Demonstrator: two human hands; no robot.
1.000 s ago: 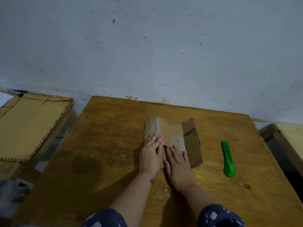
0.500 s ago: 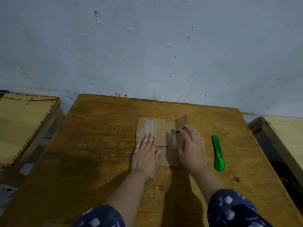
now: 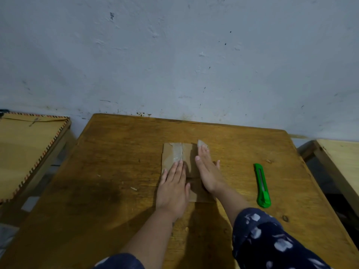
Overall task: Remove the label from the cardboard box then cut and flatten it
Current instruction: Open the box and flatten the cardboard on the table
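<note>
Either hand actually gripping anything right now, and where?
Nothing gripped. Left hand and right hand press flat on the cardboard box; the green cutter lies untouched.

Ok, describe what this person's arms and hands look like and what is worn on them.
Both hands are bare: the left hand and the right hand show no gloves, and I see no rings or watch. The forearms are bare too. Each arm has a dark navy sleeve with pale whitish blotches, ending short of the forearm.

Matt cardboard on worn wood

The cardboard box (image 3: 187, 164) is dull brown with a glossy clear tape strip (image 3: 177, 152); the tabletop (image 3: 120, 171) is varnished, stained wood; the cutter (image 3: 262, 185) is shiny green plastic; the wall (image 3: 174, 55) is rough, matt paint.
</note>
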